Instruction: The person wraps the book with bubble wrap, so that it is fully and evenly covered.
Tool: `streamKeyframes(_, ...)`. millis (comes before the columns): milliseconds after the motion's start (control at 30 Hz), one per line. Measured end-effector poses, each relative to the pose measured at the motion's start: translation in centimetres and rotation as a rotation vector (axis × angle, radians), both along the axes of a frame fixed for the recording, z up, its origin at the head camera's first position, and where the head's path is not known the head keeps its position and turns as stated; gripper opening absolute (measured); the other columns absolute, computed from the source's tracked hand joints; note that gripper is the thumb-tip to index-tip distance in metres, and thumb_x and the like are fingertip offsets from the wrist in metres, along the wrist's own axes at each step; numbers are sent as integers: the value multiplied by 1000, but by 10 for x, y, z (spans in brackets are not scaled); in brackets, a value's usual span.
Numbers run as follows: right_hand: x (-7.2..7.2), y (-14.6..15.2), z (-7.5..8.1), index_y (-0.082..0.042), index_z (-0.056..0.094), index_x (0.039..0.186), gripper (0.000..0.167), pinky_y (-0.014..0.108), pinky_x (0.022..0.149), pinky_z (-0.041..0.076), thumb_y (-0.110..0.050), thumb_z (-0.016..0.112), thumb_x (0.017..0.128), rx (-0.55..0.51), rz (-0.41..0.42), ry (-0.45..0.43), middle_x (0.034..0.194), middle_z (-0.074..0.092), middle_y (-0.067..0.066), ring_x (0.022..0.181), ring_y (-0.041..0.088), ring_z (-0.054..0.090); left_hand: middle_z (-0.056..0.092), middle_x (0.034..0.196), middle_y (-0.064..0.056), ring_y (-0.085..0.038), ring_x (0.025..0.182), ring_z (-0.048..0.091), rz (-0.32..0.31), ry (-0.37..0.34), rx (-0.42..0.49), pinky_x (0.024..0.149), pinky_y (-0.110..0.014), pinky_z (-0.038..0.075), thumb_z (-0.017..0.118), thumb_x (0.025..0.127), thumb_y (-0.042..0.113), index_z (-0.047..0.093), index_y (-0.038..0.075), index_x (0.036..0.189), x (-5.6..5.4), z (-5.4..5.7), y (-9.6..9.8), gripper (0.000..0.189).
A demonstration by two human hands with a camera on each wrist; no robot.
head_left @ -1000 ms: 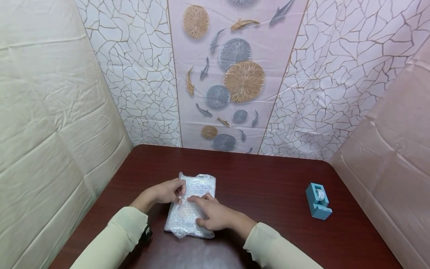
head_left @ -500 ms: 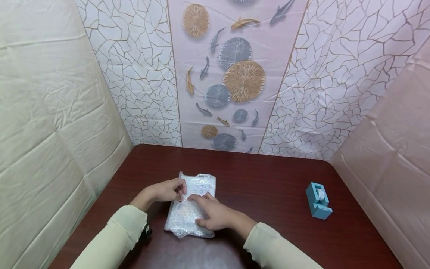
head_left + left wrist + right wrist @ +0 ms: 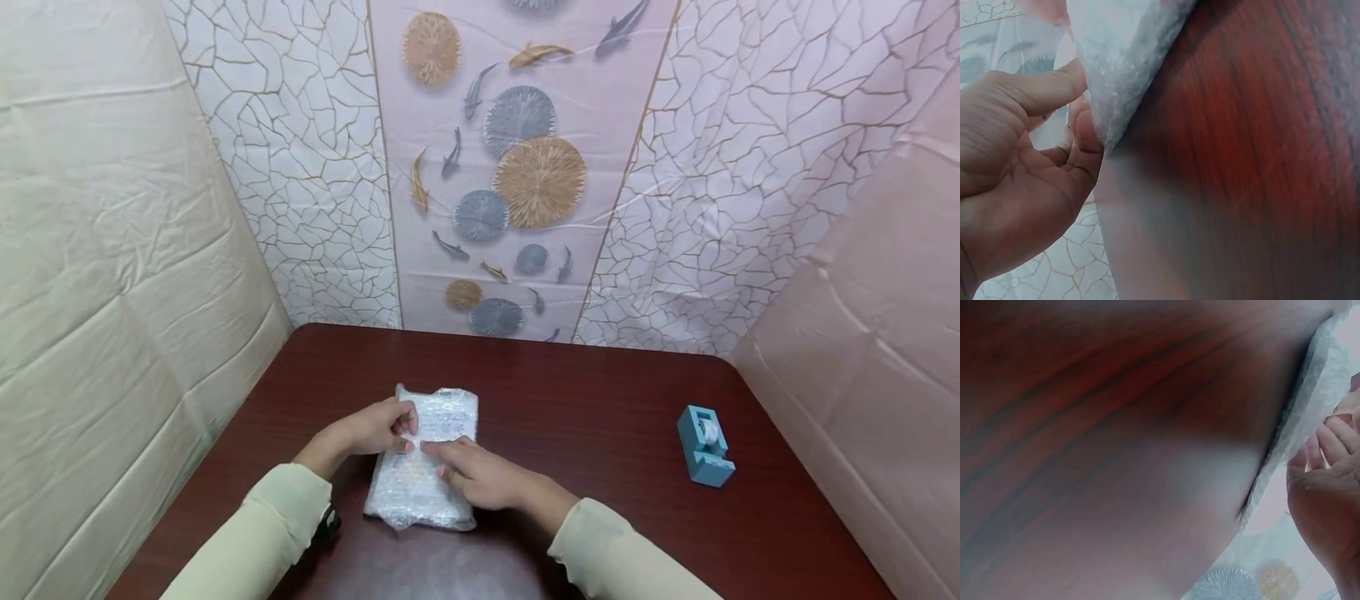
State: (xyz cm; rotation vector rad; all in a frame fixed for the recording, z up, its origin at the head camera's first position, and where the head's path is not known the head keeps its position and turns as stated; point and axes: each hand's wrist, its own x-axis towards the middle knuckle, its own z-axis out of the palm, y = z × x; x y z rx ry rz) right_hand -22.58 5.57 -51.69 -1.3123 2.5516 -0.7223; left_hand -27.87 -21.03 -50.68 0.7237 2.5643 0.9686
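Observation:
A flat package in clear bubble wrap (image 3: 422, 496) lies on the dark red-brown table. My left hand (image 3: 375, 428) is at its left edge, thumb pressing on the wrap near the middle and the other fingers bent, apart from the thumb. Opposite it, my right hand (image 3: 483, 477) rests on the wrap with its index finger stretched toward the left thumb. In the left wrist view, the left hand (image 3: 1029, 137) touches a corner of the package (image 3: 1125, 56). The right wrist view catches the package's side (image 3: 1310, 403) beside the right hand (image 3: 1329, 487). Any tape between the fingertips is too small to make out.
A blue tape dispenser (image 3: 703, 446) with a roll of clear tape stands on the table (image 3: 585, 417) at the right. Plain cloth hangs at both sides, and a patterned curtain (image 3: 517, 167) closes off the back.
My left thumb has come down slightly on the wrap. The right thumb has drawn in toward the fingers. The head view has shifted a little; the package has stayed in place.

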Motion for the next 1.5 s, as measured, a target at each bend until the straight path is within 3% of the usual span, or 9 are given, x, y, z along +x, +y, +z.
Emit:
streamKeyframes(167, 3, 4, 2, 2, 53, 160, 54, 45, 128, 44, 4, 53, 106, 23, 102, 111, 168, 54, 17, 149, 31, 58, 58, 113, -10, -20, 106, 56, -49, -22, -19, 95, -36, 50, 80, 97, -1, 69, 14, 113, 2, 2, -5, 24)
streamKeyframes(333, 7, 4, 3, -2, 57, 157, 52, 45, 126, 45, 1, 57, 105, 92, 112, 197, 171, 51, 15, 151, 32, 56, 58, 121, -11, -21, 111, 59, -66, -36, -24, 100, -44, 52, 78, 98, -2, 74, 22, 118, 2, 2, -7, 31)
streamKeyframes(467, 10, 0, 2, -6, 59, 154, 49, 43, 123, 48, -2, 57, 106, 146, 90, 248, 172, 51, 10, 146, 30, 58, 61, 118, -9, -18, 110, 61, -70, 11, -31, 99, -42, 55, 81, 96, 0, 77, 23, 113, 2, -1, -6, 29)
streamKeyframes(700, 12, -8, -3, -14, 56, 152, 48, 41, 124, 45, -5, 54, 105, 239, 52, 237, 174, 48, 2, 149, 24, 52, 63, 110, -6, -16, 102, 61, -121, 81, -26, 92, -31, 54, 83, 93, 0, 81, 18, 105, 5, -7, -8, 21)
streamKeyframes(1100, 7, -7, 4, -17, 55, 152, 49, 48, 116, 51, -6, 54, 104, 274, 19, 232, 174, 46, -1, 138, 23, 54, 62, 106, -7, -15, 98, 61, -139, 183, -35, 88, -32, 56, 83, 93, 1, 81, 15, 104, 3, -2, -5, 18)
streamKeyframes(1333, 9, -7, 4, -18, 56, 151, 50, 48, 115, 51, -5, 56, 102, 259, 11, 218, 174, 47, -2, 138, 22, 55, 61, 109, -4, -14, 101, 60, -94, 132, -54, 90, -30, 54, 84, 94, 3, 82, 19, 103, 2, -2, -4, 19)
streamKeyframes(1500, 7, -7, 2, -16, 57, 151, 49, 45, 119, 49, -5, 56, 103, 242, 28, 240, 172, 50, 1, 143, 24, 55, 61, 107, -6, -16, 99, 60, -101, 155, -47, 87, -27, 51, 83, 92, 1, 81, 20, 101, 3, -3, -4, 21)
